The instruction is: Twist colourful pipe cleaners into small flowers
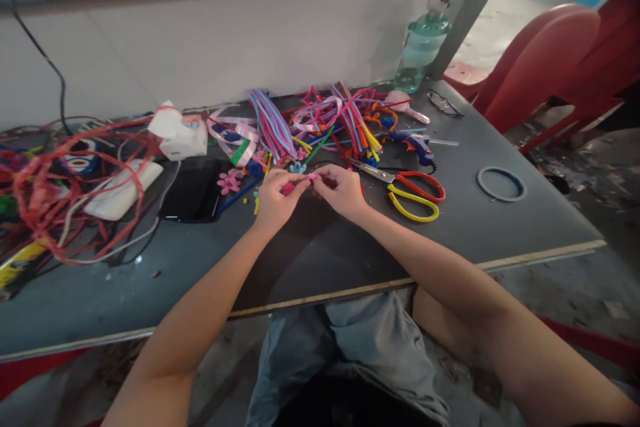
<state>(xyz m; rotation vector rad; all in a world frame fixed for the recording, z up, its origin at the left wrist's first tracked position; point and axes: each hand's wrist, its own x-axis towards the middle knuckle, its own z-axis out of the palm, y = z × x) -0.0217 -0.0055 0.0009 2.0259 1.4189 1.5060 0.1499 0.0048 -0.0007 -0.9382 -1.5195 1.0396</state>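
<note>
My left hand [280, 195] and my right hand [341, 191] meet above the dark table. Both pinch a small pink pipe-cleaner piece [313, 177] between their fingertips; its exact shape is too small to tell. Just behind the fingers lies a light-blue pipe-cleaner flower [298, 167]. A pink pipe-cleaner flower [229, 181] rests to the left of my left hand. To the right of my right hand, scissors [417, 195] with one red and one yellow handle lie with their blades toward my fingers. Bundles of purple pipe cleaners [273, 127] and multicoloured pipe cleaners [357, 123] lie beyond.
A black phone [193, 190], a white box [184, 137] and tangled red cord [43, 180] occupy the left side. Toward the right are a glue gun [416, 145], a hairbrush [407, 107], a grey ring [501, 185] and a plastic bottle [423, 47]. Red chairs [543, 60] stand beyond the table.
</note>
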